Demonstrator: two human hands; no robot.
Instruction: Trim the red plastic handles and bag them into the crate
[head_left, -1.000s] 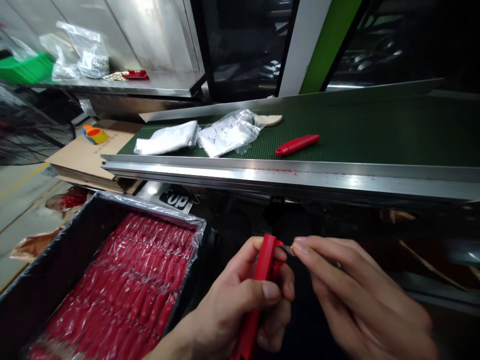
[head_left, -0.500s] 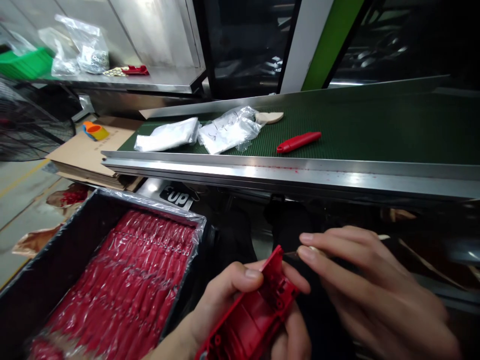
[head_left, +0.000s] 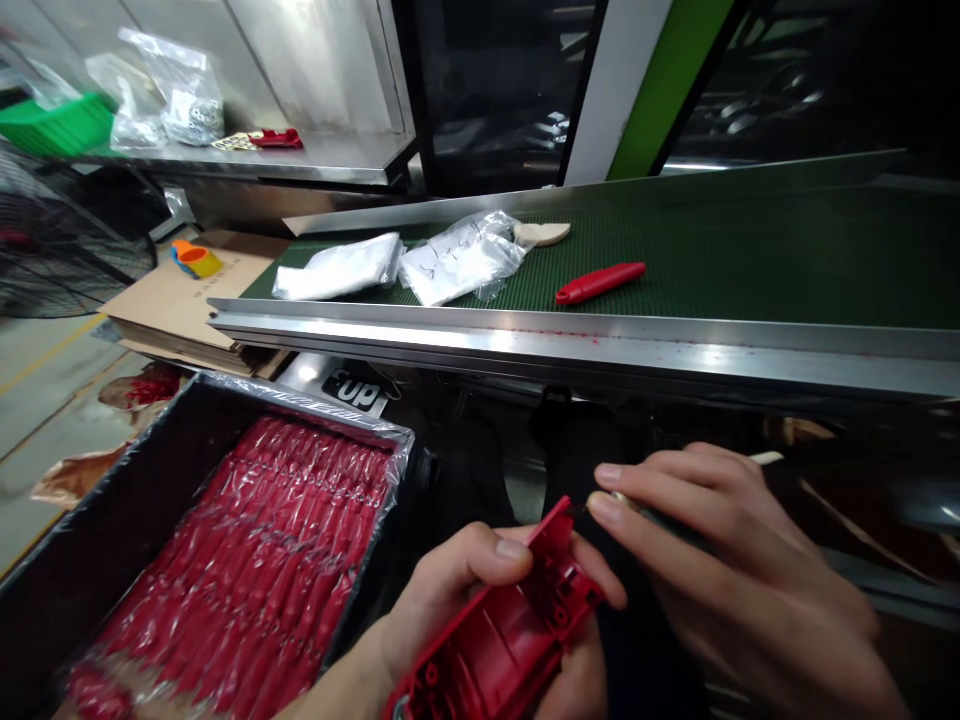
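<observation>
My left hand (head_left: 465,580) is wrapped round a hollow red plastic shell (head_left: 499,650), its thumb on the near edge and its fingers beneath. The shell's open inner side, with ribs and small screw posts, faces up, and its pointed end tilts toward my right hand (head_left: 742,560). Between thumb and fingers, that hand pinches a slim knife-like tool (head_left: 766,458); a pale end shows behind the knuckles. Its thin dark tip is at the shell's pointed end, and I cannot tell whether they touch. The fingers hide most of the tool.
Ahead runs a green conveyor belt (head_left: 720,270) with a metal rail (head_left: 480,335). On it lie a red plastic handle (head_left: 600,283), plastic bags (head_left: 461,258) and a beige piece (head_left: 541,234). At left stands a lined crate (head_left: 375,425) of bagged red parts, near cardboard (head_left: 172,300) and a fan (head_left: 60,235).
The tool's tip has come closer to the shell's pointed end as my right hand shifted slightly left. My left hand keeps its hold, and the view has moved a little.
</observation>
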